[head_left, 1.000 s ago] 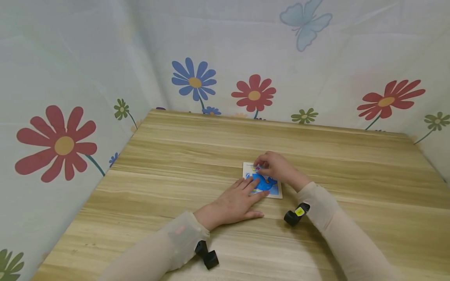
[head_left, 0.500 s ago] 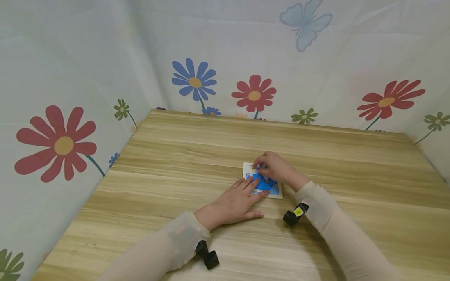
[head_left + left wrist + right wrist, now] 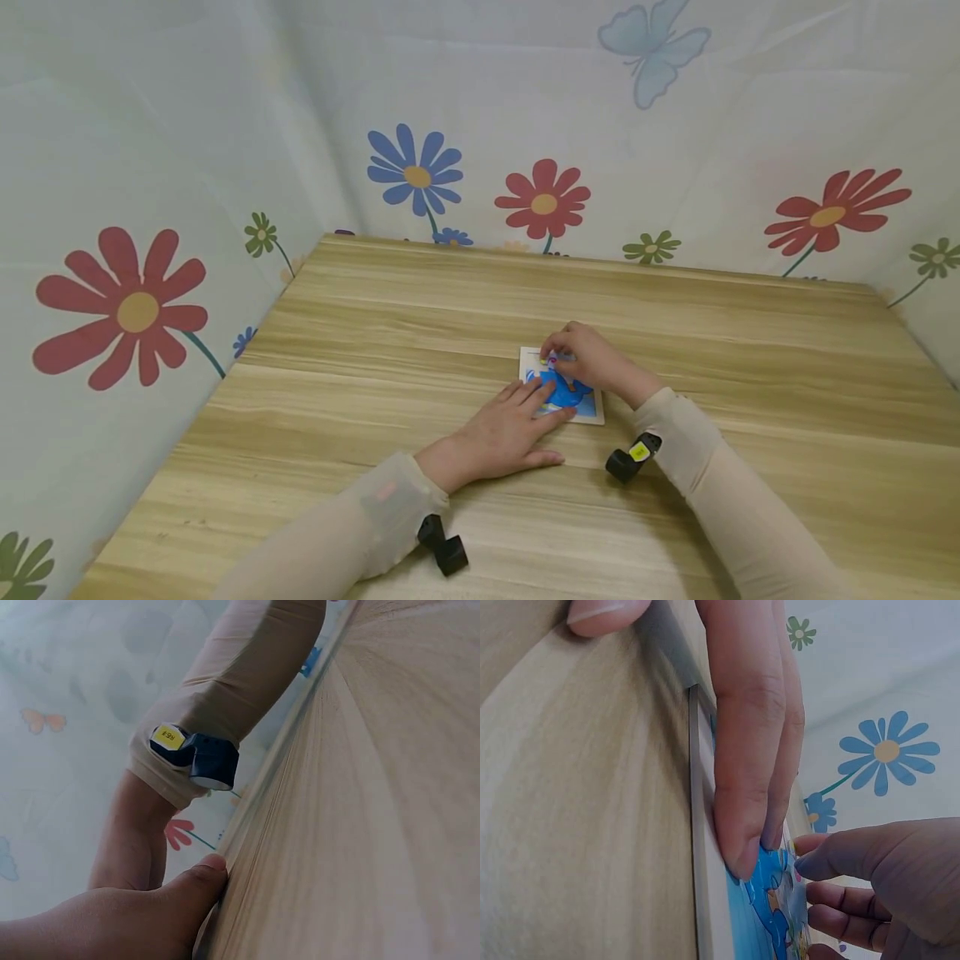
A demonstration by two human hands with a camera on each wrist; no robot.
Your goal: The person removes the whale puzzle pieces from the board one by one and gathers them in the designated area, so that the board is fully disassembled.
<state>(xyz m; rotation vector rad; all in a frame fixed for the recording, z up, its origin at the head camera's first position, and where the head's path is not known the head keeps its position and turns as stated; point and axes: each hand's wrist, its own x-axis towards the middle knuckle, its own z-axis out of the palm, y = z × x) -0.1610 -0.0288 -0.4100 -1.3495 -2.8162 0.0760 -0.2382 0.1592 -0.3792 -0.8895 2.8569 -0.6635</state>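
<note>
Board position: A square picture board [image 3: 597, 410] with a pale rim is found lying flat on the wood-grain table [image 3: 375, 333], slightly right of centre in the head view.
Board face: A blue whale [image 3: 572, 397] is shown on a light blue and white ground; parts are covered by the hands.
Left hand: The lower-left side of the board is reached by the left hand [image 3: 495, 437], spread and palm down, with fingertips laid on the whale and thumb on the table.
Right hand: The upper part of the board is met by the right hand [image 3: 596, 358], its fingers curled toward the thumb at a small pink and yellow detail [image 3: 552, 361]; whether a piece is pinched cannot be told.
Hand spacing: The two hands are held near each other, over the same board.
Wrists: Beige sleeves [image 3: 750, 500] are worn, and a black device [image 3: 622, 467] with a yellow label is mounted at the right wrist.
Backdrop: A white cloth [image 3: 465, 75] printed with flowers is seen along the top and left of the frame.
</note>
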